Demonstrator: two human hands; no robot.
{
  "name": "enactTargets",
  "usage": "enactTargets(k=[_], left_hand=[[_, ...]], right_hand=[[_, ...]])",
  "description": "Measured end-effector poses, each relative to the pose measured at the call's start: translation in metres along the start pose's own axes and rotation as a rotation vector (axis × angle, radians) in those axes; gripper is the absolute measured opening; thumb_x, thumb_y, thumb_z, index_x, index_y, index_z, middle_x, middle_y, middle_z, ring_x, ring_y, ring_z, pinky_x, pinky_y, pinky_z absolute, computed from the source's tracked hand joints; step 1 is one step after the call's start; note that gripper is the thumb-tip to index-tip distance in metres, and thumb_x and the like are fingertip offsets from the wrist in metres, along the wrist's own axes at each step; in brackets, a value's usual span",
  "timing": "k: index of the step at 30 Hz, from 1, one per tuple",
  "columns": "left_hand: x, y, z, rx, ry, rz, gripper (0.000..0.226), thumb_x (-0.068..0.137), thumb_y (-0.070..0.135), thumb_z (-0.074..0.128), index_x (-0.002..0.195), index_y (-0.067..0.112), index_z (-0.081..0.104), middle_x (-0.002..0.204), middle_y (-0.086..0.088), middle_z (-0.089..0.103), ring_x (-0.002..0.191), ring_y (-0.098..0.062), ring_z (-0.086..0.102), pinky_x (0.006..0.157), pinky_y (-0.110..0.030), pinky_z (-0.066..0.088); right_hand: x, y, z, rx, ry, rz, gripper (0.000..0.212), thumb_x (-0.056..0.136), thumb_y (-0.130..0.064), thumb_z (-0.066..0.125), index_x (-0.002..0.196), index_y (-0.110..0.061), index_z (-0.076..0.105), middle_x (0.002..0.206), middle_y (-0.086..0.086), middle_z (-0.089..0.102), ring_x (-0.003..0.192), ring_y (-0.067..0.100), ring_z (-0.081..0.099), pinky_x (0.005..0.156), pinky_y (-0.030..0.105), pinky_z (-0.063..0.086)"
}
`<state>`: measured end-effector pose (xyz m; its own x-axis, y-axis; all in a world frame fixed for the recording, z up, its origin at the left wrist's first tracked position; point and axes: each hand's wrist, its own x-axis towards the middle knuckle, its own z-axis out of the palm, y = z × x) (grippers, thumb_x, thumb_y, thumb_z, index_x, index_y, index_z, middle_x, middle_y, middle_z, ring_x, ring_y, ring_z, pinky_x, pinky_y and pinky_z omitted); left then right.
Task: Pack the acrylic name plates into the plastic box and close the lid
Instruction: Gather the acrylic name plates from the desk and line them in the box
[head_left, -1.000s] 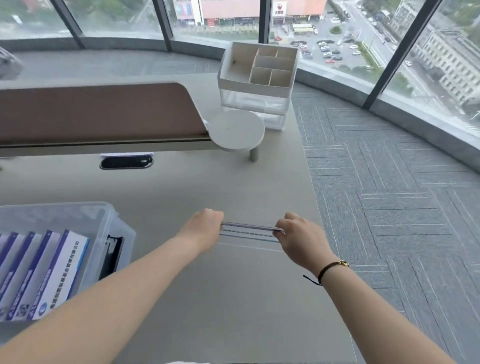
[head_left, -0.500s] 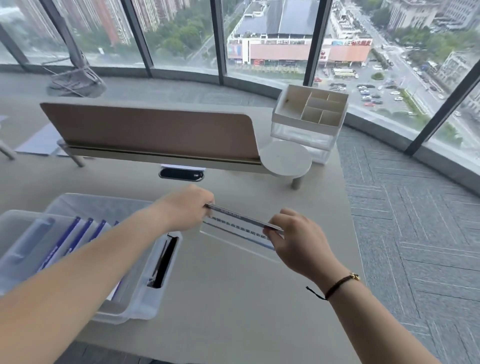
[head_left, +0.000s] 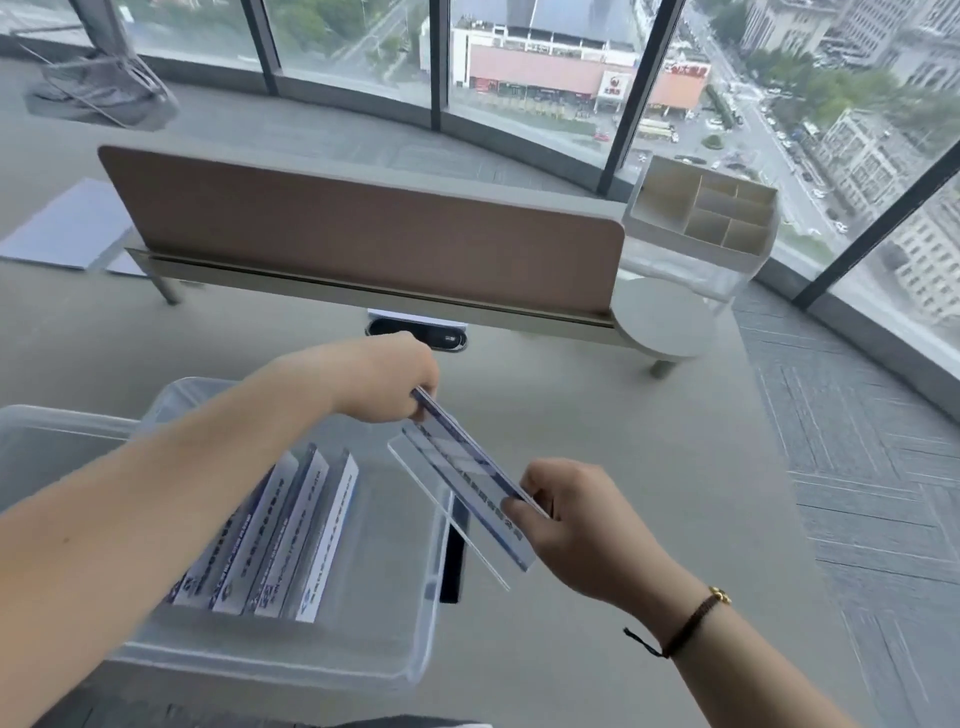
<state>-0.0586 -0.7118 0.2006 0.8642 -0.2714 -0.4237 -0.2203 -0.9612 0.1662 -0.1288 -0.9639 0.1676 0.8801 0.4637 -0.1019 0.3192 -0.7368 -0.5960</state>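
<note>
Both hands are holding one acrylic name plate (head_left: 470, 483) tilted, above the right rim of the plastic box (head_left: 415, 660). Left hand (head_left: 387, 379) is pinching the far end w/ fingers closed on it; right hand (head_left: 582, 519) is gripping the near end, fingers clamped on it. Plate's clear lower edge is hanging just over the box wall. Packed plates (head_left: 280, 535) are leaning in the box's left-centre part; box room to their right is showing open. Desk (head_left: 623, 441) right of the box is bare out to its edge.
</note>
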Motion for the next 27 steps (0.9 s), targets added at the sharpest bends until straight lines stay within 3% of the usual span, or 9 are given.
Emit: enactTargets(k=[5,11,15,19,25,27], left_hand=[[0.006,-0.063,0.012,0.002,-0.06,0.142,0.014,0.084,0.018,0.061,0.081,0.026,0.072,0.08,0.008,0.068,0.074,-0.018,0.065,0.069,-0.039,0.058],[0.024,-0.099,0.028,-0.007,-0.084,0.307,0.022,0.083,0.007,0.054,0.084,0.024,0.069,0.086,0.005,0.067,0.079,-0.02,0.064,0.071,-0.039,0.056],[0.035,-0.096,0.046,0.044,-0.131,0.411,0.026,0.087,0.007,0.052,0.095,0.023,0.07,0.101,0.002,0.066,0.091,-0.023,0.063,0.08,-0.041,0.055],[0.043,-0.087,0.066,0.073,-0.203,0.456,0.029,0.09,0.005,0.05,0.106,0.021,0.069,0.109,0.001,0.063,0.089,-0.023,0.062,0.066,-0.03,0.047],[0.06,-0.094,0.104,0.155,-0.284,0.45,0.036,0.086,-0.003,0.047,0.108,0.017,0.066,0.108,-0.001,0.064,0.092,-0.026,0.063,0.063,-0.028,0.044],[0.064,-0.096,0.117,0.178,-0.275,0.461,0.035,0.085,-0.004,0.048,0.108,0.016,0.066,0.108,-0.004,0.064,0.094,-0.029,0.063,0.068,-0.03,0.049]], right_hand=[[0.016,-0.062,0.046,0.028,-0.053,0.128,0.032,0.087,-0.032,0.061,0.069,-0.008,0.049,0.063,0.008,0.054,0.059,0.024,0.046,0.053,0.037,0.041],[0.026,-0.109,0.107,0.021,-0.022,0.301,0.034,0.088,-0.032,0.059,0.064,-0.023,0.036,0.057,-0.004,0.046,0.054,0.013,0.038,0.05,0.028,0.032],[0.017,-0.116,0.144,-0.044,-0.017,0.412,0.033,0.091,-0.032,0.052,0.067,-0.023,0.031,0.061,-0.005,0.044,0.06,0.013,0.039,0.05,0.026,0.028],[0.009,-0.114,0.18,-0.097,-0.094,0.481,0.034,0.092,-0.03,0.046,0.067,-0.021,0.026,0.065,-0.003,0.042,0.059,0.014,0.037,0.046,0.025,0.025],[0.02,-0.101,0.216,-0.063,-0.182,0.585,0.034,0.096,-0.023,0.045,0.068,-0.022,0.025,0.069,-0.003,0.04,0.056,0.01,0.036,0.045,0.024,0.023],[0.022,-0.097,0.226,-0.038,-0.209,0.626,0.033,0.096,-0.02,0.045,0.069,-0.021,0.027,0.07,-0.003,0.04,0.056,0.01,0.037,0.045,0.024,0.024]])
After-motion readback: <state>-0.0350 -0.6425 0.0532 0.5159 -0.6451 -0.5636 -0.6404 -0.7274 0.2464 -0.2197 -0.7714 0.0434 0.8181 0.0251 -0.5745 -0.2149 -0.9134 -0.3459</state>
